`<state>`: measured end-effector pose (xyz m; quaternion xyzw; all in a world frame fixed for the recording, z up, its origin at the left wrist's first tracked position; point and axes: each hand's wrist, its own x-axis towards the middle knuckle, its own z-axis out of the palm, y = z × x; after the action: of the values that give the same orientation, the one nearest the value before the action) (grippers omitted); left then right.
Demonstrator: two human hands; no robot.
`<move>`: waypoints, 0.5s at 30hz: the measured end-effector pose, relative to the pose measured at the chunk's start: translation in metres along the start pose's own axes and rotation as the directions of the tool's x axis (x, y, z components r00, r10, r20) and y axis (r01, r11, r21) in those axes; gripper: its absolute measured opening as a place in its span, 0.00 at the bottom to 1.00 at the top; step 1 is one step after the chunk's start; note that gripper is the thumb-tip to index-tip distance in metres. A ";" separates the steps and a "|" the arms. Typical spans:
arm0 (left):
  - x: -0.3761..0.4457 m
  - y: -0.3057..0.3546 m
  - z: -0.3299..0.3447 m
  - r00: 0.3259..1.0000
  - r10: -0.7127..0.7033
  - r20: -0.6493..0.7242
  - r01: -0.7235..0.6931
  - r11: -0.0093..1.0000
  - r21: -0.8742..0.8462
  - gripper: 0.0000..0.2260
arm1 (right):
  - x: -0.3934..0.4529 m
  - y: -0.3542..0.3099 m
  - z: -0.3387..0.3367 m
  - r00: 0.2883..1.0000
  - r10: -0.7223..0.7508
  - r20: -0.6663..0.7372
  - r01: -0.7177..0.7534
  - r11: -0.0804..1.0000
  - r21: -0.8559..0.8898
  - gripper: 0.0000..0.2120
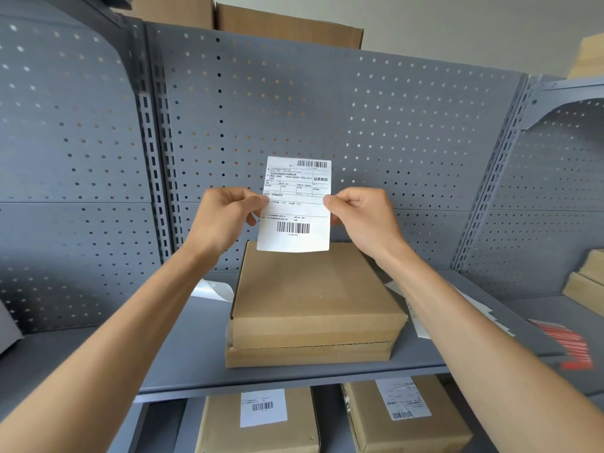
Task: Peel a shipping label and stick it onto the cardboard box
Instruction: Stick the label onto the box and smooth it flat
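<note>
Shipping label upright, long axis vertical, pinched at side edges by left hand and right hand; cardboard box directly below, equidistant.

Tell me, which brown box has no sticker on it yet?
The cardboard box on the grey shelf, just under the held shipping label. Its top is bare; the two boxes below each carry a white label.

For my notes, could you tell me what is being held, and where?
The shipping label, pinched at mid-height: left hand on its left edge, right hand on its right edge.
</note>
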<state>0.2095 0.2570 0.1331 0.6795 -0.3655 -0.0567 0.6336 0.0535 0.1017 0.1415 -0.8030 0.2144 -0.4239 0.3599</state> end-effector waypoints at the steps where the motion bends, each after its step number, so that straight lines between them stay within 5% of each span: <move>1: -0.001 0.000 0.004 1.000 -0.012 0.005 0.012 1.000 -0.017 0.11 | 0.001 0.000 -0.002 1.000 0.015 0.012 -0.015 1.000 -0.007 0.12; 15: -0.007 -0.031 0.037 0.983 -0.139 0.124 0.102 0.959 0.265 0.09 | -0.004 0.044 -0.009 0.951 0.250 0.179 -0.205 0.949 -0.238 0.16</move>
<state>0.1974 0.2286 0.0951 0.7714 -0.3717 -0.0952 0.5077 0.0425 0.0724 0.1098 -0.8469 0.3123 -0.2674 0.3372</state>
